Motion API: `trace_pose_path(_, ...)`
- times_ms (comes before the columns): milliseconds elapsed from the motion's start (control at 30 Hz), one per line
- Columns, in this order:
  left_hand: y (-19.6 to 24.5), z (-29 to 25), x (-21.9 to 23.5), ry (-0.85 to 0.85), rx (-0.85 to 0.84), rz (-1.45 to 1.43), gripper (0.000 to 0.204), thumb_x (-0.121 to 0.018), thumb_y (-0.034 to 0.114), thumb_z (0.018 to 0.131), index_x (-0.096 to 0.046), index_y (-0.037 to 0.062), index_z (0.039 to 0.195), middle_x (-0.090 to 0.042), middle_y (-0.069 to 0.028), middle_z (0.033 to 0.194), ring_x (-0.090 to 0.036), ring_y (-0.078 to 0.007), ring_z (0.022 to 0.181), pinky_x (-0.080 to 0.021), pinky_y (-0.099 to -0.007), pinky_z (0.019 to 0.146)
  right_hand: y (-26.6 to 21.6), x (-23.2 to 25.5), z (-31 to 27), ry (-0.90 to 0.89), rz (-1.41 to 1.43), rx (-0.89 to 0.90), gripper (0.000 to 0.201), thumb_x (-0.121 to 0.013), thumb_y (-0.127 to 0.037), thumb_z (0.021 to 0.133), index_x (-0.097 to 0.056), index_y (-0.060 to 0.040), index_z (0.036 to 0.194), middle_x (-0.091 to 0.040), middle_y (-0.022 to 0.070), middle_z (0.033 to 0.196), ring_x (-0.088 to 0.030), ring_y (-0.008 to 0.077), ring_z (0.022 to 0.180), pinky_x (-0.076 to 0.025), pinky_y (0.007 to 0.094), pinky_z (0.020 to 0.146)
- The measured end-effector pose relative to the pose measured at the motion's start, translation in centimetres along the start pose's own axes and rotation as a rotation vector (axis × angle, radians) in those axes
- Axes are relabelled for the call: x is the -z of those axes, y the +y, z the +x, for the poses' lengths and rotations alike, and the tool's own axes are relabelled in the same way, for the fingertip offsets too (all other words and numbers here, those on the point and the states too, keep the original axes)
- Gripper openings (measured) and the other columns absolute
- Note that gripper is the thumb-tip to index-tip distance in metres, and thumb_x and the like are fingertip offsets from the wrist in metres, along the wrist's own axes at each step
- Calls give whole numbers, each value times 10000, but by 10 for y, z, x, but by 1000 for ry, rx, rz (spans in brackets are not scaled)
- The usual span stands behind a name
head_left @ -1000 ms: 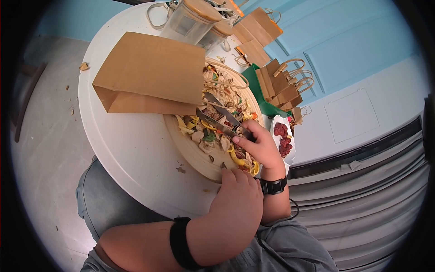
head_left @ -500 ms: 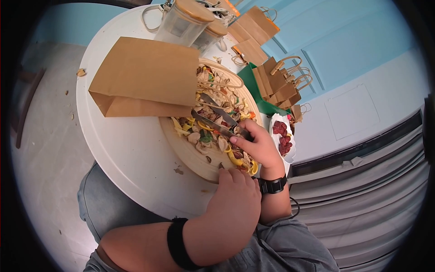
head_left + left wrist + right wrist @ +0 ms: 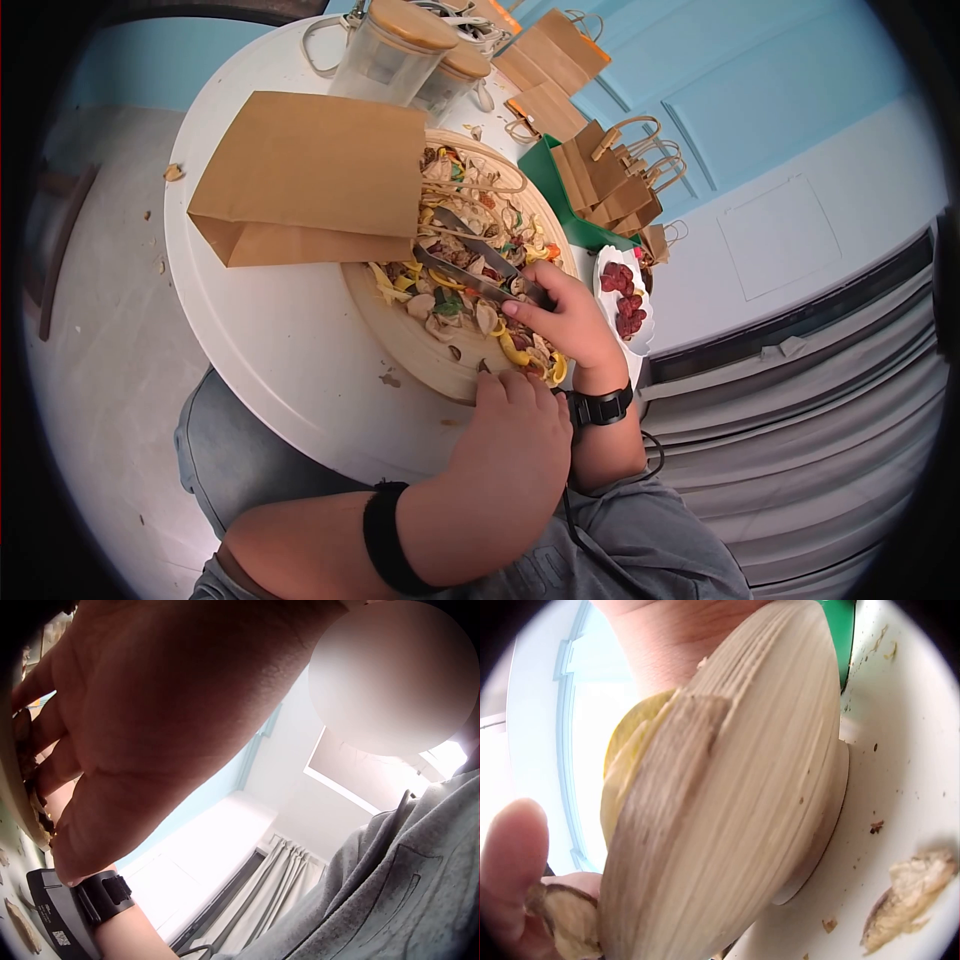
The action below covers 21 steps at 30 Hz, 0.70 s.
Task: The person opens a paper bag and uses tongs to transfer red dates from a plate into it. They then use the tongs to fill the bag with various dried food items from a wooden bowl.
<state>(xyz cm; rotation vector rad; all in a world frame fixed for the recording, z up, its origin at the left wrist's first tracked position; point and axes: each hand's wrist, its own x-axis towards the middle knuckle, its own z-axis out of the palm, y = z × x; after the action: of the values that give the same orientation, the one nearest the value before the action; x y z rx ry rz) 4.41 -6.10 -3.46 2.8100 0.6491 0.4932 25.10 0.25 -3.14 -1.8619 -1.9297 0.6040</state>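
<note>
A pale blue wall and a grey curtain are seen beyond a white table, on which a round wooden tray is set. The tray is heaped with dried pieces in cream, brown, yellow and green. On the tray's left edge a brown paper bag is laid on its side, its mouth turned toward the heap and its handles draped over it. Metal tongs are gripped above the tray by the right hand, thumb and fingers closed about them; their arms are spread, with the tips by the bag's mouth. By the left hand the tray's near rim is touched with extended fingers; whether a piece is pinched there cannot be told. Beyond the tray, jars with wooden lids are stood, and a green box is filled with small paper bags. To the tray's right, dark red pieces are held in a white dish
</note>
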Motion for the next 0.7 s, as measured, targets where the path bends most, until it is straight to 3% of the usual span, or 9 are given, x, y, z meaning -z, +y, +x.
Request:
trace_pose_path(67,0,0,1,-21,5,-9,404,-572,224,893,-617,-4,1224,-623,-146,1119,-553,-317,1078,-412,-467,931,1,0,0,-1,2,0,320,-783,-268,831,-576,-36,907,-541,53,702,-500,162,667,-414,315,610)
trace_pose_path(133,0,0,1,-14,2,-7,401,-570,221,896,-617,-4,1224,-623,-146,1122,-552,-316,1079,-413,-466,928,2,1,0,-30,26,-41,260,-780,-178,841,-584,-38,938,-561,-18,751,-497,68,708,-408,249,623)
trace_pose_path(700,-1,-1,0,13,-2,14,406,-538,200,932,-596,6,1283,-625,-149,1142,-554,-304,1073,-415,-461,930,3,1,1,-27,6,-29,269,-781,-177,843,-580,-30,945,-555,-12,756,-494,69,712,-410,249,624)
